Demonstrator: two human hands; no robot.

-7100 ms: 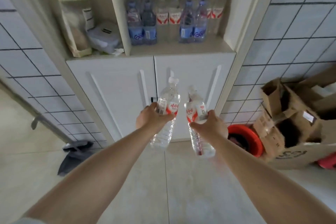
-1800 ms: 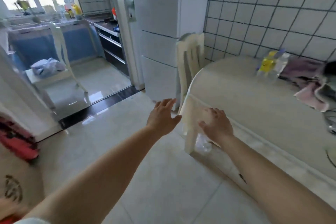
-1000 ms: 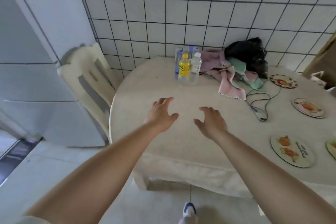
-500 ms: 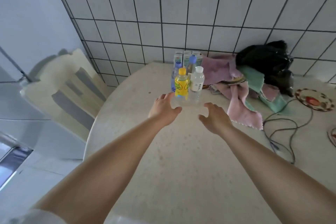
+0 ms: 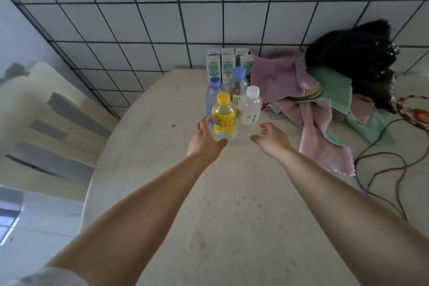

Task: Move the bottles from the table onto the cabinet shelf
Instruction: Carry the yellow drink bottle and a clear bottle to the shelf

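Note:
Several bottles stand together on the round table (image 5: 209, 193). In front are a yellow-capped bottle with a yellow label (image 5: 222, 116) and a clear white-capped bottle (image 5: 249, 109). Behind them stand two clear bottles with blue caps (image 5: 213, 94) (image 5: 238, 83). My left hand (image 5: 205, 139) is open just left of the yellow bottle's base, fingers close to it. My right hand (image 5: 270, 138) is open just right of the white-capped bottle, holding nothing. The cabinet shelf is out of view.
Several small drink cartons (image 5: 226, 62) stand against the tiled wall behind the bottles. Pink and green cloths (image 5: 308, 109) and a black bag (image 5: 355, 53) lie to the right, with a black cable (image 5: 380, 165) and a patterned plate (image 5: 415, 109). A chair (image 5: 51, 123) stands left.
Both hands have reached further forward across the table and now flank the two front bottles. The view has come closer to the bottles.

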